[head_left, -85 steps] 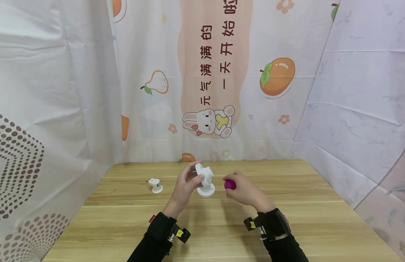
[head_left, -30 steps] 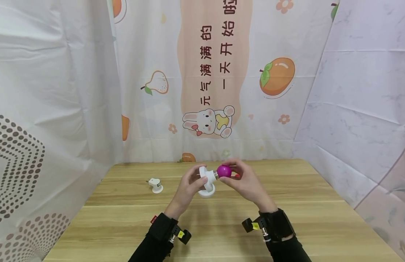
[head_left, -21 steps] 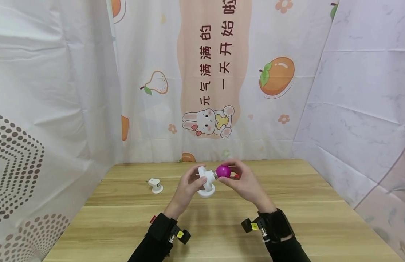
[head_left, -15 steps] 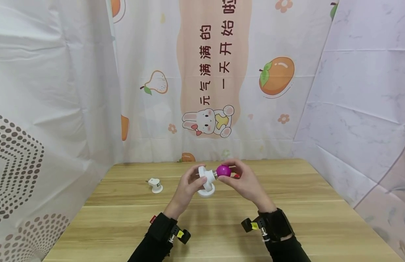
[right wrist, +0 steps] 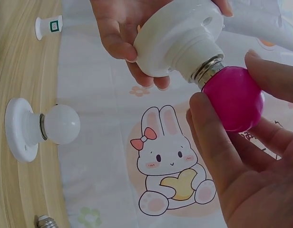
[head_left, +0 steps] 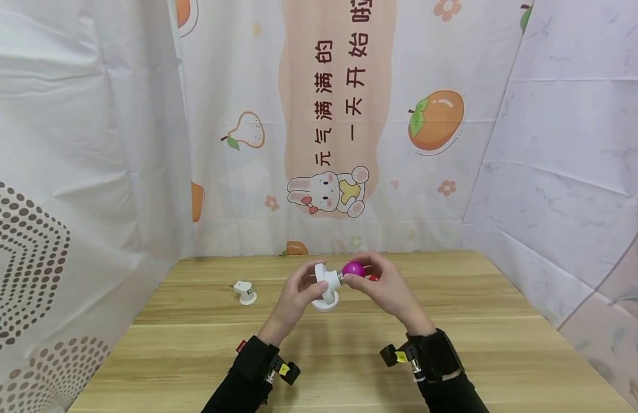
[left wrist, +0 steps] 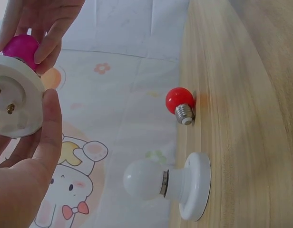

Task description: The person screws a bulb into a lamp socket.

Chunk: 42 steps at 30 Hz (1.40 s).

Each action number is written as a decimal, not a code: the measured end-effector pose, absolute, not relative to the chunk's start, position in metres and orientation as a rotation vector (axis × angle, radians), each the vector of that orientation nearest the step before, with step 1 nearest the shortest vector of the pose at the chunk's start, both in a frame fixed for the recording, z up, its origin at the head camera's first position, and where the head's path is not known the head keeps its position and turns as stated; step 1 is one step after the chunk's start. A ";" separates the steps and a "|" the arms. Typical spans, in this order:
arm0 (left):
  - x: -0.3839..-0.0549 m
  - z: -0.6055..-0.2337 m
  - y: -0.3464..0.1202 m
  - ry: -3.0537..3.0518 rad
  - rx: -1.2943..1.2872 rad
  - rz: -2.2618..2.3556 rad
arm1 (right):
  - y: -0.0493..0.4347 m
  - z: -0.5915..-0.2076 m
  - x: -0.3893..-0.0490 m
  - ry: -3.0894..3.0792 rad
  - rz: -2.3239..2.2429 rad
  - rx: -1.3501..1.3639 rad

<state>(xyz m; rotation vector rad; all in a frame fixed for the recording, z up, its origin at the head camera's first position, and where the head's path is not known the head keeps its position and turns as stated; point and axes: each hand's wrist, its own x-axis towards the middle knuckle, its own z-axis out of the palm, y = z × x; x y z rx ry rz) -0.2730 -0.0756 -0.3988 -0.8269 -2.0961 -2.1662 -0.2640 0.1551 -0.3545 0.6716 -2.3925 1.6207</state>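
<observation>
My left hand (head_left: 293, 295) grips a socket (right wrist: 177, 42); my right hand (head_left: 391, 289) pinches the pink bulb (right wrist: 236, 99), its metal base (right wrist: 209, 71) at the socket's mouth, both raised over the tabletop (head_left: 174, 355) toward its far edge. A plug (head_left: 245, 292) stands toward the far left corner.

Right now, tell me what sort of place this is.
Probably a small booth set up for recording handwork: a wooden table, patterned curtains on three sides, and a camera on each wrist.
</observation>
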 end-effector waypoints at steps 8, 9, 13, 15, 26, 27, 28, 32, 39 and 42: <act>-0.273 -0.399 -0.075 -2.087 -0.838 -2.153 | 0.152 -0.355 -0.265 -2.360 1.731 0.650; -0.273 -0.399 -0.075 -2.085 -0.840 -2.153 | 0.152 -0.355 -0.265 -2.355 1.754 0.639; -0.272 -0.399 -0.074 -2.087 -0.847 -2.150 | 0.150 -0.355 -0.266 -2.344 1.821 0.612; -0.272 -0.399 -0.074 -2.085 -0.852 -2.153 | 0.149 -0.356 -0.266 -2.341 1.835 0.592; -0.272 -0.400 -0.074 -2.087 -0.841 -2.157 | 0.144 -0.358 -0.264 -2.256 1.589 0.626; -0.272 -0.400 -0.074 -2.085 -0.838 -2.158 | 0.143 -0.359 -0.265 -2.230 1.565 0.658; -0.272 -0.400 -0.074 -2.082 -0.836 -2.158 | 0.143 -0.360 -0.266 -2.210 1.546 0.688; -0.274 -0.401 -0.075 -2.072 -0.817 -2.171 | 0.145 -0.362 -0.266 -2.174 1.522 0.818; -0.276 -0.401 -0.076 -2.066 -0.800 -2.177 | 0.159 -0.359 -0.266 -2.267 1.582 1.041; -0.276 -0.401 -0.075 -2.069 -0.805 -2.173 | 0.162 -0.358 -0.267 -2.299 1.584 1.072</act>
